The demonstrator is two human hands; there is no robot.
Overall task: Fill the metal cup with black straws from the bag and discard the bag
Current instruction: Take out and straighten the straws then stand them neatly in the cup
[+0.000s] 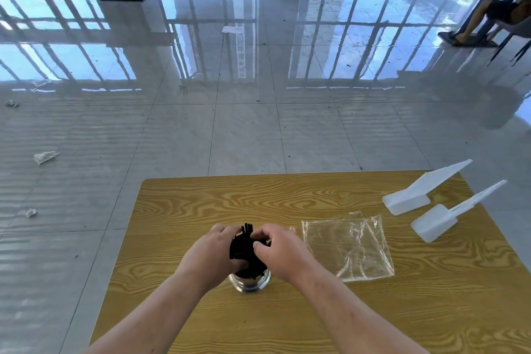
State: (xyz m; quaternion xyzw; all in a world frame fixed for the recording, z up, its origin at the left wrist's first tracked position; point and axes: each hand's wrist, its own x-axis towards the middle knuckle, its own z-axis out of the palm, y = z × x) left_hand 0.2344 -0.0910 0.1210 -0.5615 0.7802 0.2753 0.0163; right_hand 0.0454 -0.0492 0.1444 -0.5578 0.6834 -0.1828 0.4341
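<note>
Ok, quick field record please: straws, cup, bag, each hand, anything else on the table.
straws: black bundle standing in the metal cup
metal cup: upright on table
bag: clear, looks empty, flat on table right of cup
left hand: grips straws
right hand: grips straws
other: two white scoops, table's far right

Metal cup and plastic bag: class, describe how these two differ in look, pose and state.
The metal cup stands upright, holding black straws; the plastic bag lies flat and empty. The cup is shiny metal; the bag is clear and crinkled. Both rest on the table.
</note>
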